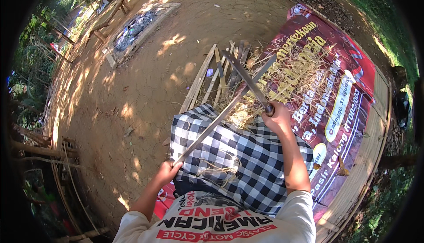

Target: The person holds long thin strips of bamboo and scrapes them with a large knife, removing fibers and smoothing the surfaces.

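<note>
My left hand is closed around the near end of a long, narrow bamboo strip. The strip slants away to the right over my lap, its far part greyer. In my right hand is the dark handle of a machete, its blade pointing forward and to the left. Blade and strip cross in front of me; whether the edge bites into the bamboo I cannot tell. A black-and-white checked cloth covers my lap, with a few thin shavings on it.
Pale curled shavings are heaped on a dark red printed banner to the right, spread over a bamboo platform. Several split bamboo pieces lie ahead on bare earth. Farther left is a framed ash pit.
</note>
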`<act>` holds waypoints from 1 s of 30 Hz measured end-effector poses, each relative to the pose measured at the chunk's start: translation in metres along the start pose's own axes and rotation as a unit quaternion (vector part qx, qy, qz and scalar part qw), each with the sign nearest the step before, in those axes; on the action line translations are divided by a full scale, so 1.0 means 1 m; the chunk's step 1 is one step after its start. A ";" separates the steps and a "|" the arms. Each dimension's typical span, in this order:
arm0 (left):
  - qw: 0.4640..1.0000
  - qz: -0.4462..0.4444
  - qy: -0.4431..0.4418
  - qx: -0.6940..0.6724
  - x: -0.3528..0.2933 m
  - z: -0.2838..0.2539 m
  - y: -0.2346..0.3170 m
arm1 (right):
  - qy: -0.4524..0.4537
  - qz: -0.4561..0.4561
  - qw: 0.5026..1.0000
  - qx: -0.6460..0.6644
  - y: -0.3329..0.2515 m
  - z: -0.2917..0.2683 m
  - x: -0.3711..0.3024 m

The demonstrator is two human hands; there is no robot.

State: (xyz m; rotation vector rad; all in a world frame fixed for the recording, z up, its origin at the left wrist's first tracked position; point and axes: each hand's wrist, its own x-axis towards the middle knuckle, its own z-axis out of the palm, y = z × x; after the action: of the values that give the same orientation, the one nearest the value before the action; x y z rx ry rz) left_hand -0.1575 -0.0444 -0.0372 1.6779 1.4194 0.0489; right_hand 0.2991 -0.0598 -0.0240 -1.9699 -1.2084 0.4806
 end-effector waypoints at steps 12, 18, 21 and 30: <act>0.997 0.035 -0.027 -0.060 0.025 0.006 0.033 | -0.147 -0.154 0.973 -0.090 -0.034 0.072 -0.036; 0.982 0.049 0.093 0.158 0.012 0.004 0.057 | -0.108 -0.046 0.990 0.078 -0.037 0.049 -0.034; 0.981 0.035 0.127 0.142 0.011 0.000 0.062 | -0.196 0.041 0.959 0.201 -0.047 0.025 -0.032; 0.969 -0.055 0.111 0.215 0.027 -0.006 0.037 | -0.239 0.247 0.641 0.686 -0.032 0.043 -0.092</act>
State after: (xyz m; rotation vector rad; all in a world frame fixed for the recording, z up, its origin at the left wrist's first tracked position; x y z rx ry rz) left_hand -0.1233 -0.0162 -0.0232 1.9863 1.7863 -0.1479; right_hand 0.2081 -0.1147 -0.0330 -0.7044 -0.1737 1.6687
